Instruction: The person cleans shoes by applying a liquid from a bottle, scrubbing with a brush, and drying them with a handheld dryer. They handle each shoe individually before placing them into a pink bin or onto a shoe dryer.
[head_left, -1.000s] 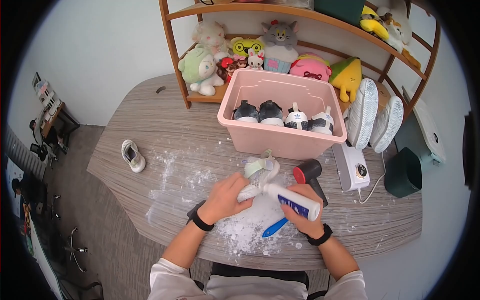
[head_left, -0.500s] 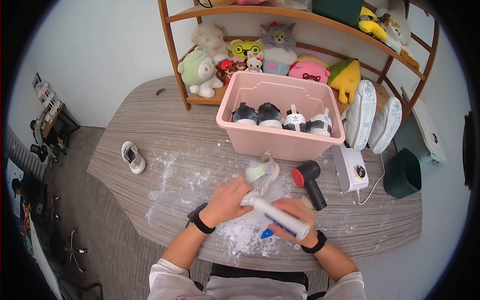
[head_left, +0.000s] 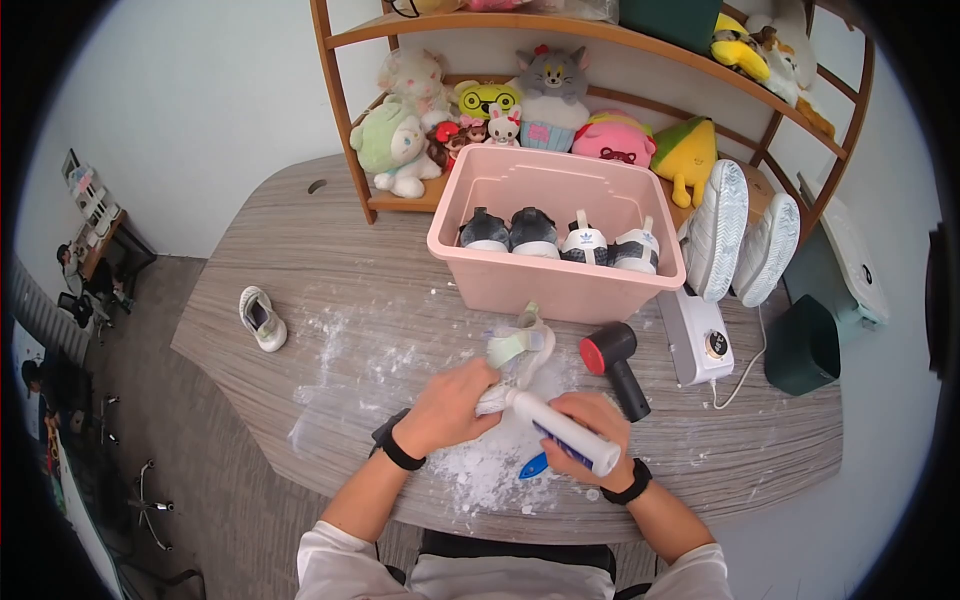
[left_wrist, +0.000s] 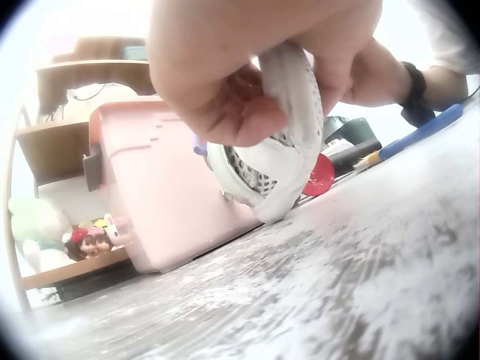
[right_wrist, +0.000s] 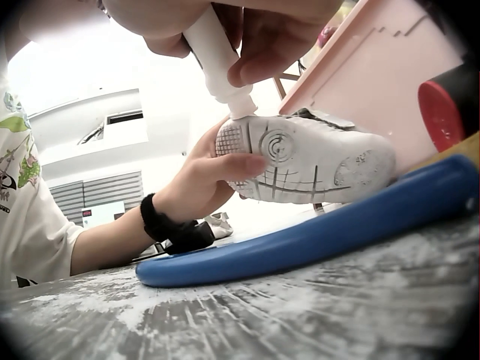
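Observation:
In the head view my left hand (head_left: 452, 408) grips a small white sneaker (head_left: 548, 350) with a pale green strap over the powder-strewn table. The right wrist view shows its sole (right_wrist: 315, 169) facing sideways, whitened with grey grooves, my left thumb pressed on it. My right hand (head_left: 600, 422) holds a white bottle (head_left: 606, 458) with a blue label, tilted so that its narrow tip meets the sneaker's edge. Beneath my right hand lies a brush with a blue handle (right_wrist: 315, 240); its bristles (left_wrist: 367, 160) show in the left wrist view.
Behind the sneaker stands a pink bin (head_left: 560, 290) holding several shoes. A black and red hair dryer (head_left: 622, 372) lies to the right, beside a white device (head_left: 695, 340) with a dial and two upright white shoes (head_left: 718, 230). Another small sneaker (head_left: 262, 320) sits at the left.
My right hand has brought the bottle left and nearer to me, its tip shifting along the sneaker's edge. The left hand keeps its grip with little movement.

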